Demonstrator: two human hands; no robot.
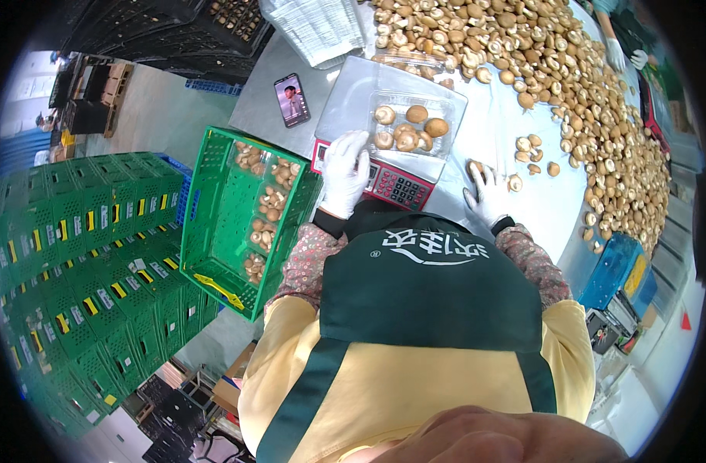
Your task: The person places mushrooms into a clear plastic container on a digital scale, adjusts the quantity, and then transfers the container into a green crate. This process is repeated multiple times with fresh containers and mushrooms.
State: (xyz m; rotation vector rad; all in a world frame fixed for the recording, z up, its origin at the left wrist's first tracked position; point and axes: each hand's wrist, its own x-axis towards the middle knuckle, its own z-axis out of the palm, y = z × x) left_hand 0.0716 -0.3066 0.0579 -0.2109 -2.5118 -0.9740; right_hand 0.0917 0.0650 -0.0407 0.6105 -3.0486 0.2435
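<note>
My left hand [346,171], in a white glove, rests over the left end of the red digital scale [402,184], beside its keypad; nothing shows in its fingers. On the scale's metal plate stands a clear plastic tray [452,144] with several brown mushrooms [407,140], its clear lid hinged open at the far side. My right hand [487,194], also gloved, is on the white table surface right of the scale. Its fingertips touch a mushroom [475,166]; whether they grip it is unclear. A mushroom [515,183] lies just right of that hand.
A green crate [192,231] with filled mushroom trays stands at the left. A phone [292,100] and stacked clear trays [318,29] lie beyond. The large mushroom pile [607,139] spreads across the far right. A co-worker's gloved hands [616,55] are at the upper right.
</note>
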